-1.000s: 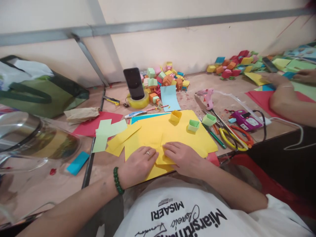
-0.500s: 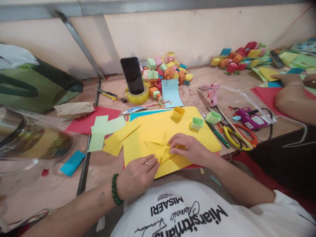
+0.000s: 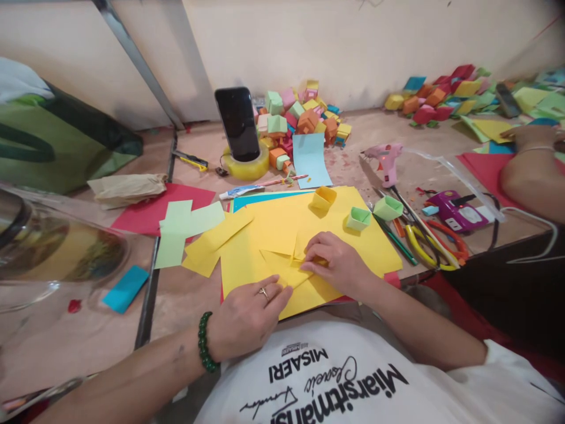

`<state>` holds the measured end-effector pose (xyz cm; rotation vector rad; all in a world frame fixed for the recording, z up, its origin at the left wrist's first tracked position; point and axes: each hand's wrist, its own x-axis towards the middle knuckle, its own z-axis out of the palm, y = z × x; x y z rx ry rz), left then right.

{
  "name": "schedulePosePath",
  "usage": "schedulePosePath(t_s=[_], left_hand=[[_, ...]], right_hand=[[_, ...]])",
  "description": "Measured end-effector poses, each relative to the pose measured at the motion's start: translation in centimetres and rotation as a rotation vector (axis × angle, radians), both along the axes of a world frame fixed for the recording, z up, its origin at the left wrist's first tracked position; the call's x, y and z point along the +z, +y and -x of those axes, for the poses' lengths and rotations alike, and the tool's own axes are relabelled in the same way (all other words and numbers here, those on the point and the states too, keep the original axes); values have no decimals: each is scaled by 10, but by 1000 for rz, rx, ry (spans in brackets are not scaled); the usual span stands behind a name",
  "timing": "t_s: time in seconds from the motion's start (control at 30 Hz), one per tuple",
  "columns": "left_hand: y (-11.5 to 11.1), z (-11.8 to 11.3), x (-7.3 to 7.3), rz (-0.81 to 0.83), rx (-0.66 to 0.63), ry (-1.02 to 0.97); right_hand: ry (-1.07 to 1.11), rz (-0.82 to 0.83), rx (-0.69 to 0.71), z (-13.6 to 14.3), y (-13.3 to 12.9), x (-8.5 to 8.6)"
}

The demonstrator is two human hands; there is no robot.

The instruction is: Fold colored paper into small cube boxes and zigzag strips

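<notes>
While the right hand (image 3: 331, 262) draws its thumb and fingertips together, seemingly pinching a raised flap of the folded yellow paper (image 3: 278, 262), the left hand (image 3: 249, 315) lies palm down, fingers extended and loosely side by side, tips at the piece's near edge, gripping nothing visible.

Item, folded yellow paper: between the two hands, on yellow sheets (image 3: 247, 241); the inner folds are partly hidden by the right fingers.

Handling note: the fold probably goes best with the left fingertips bearing down firmly, edges matched before the crease is pressed, and the right pinch light enough not to buckle the flap.

Beyond the right hand: one yellow paper box (image 3: 323, 199), upright on the sheets; two pale green paper boxes (image 3: 359, 219), near it.

Left of the sheets: pale green strips (image 3: 174, 235), overlapping.

Farther out: pink glue gun (image 3: 386, 162); black phone (image 3: 238, 125), propped in a tape roll (image 3: 252, 166); paper cubes (image 3: 308, 121), heaped by the wall.
</notes>
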<state>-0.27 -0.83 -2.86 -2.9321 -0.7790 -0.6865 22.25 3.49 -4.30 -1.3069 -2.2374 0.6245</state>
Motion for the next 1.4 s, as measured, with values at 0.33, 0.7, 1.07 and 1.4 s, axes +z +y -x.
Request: schedulePosePath(t_s=[0.33,0.7,1.07,1.4], left_hand=[[-1,1,-4,5,-8,62],[-1,1,-1,5,-2,116],[0,-1,0,55,-36,217],[0,-1,0,59,-42,240]], right_hand=[[-12,-6,23,-1,-3,1],[-3,35,26,0,-1,4],[-132,-43,-122,5,-8,9],[9,-75,-68,-2,-11,5]])
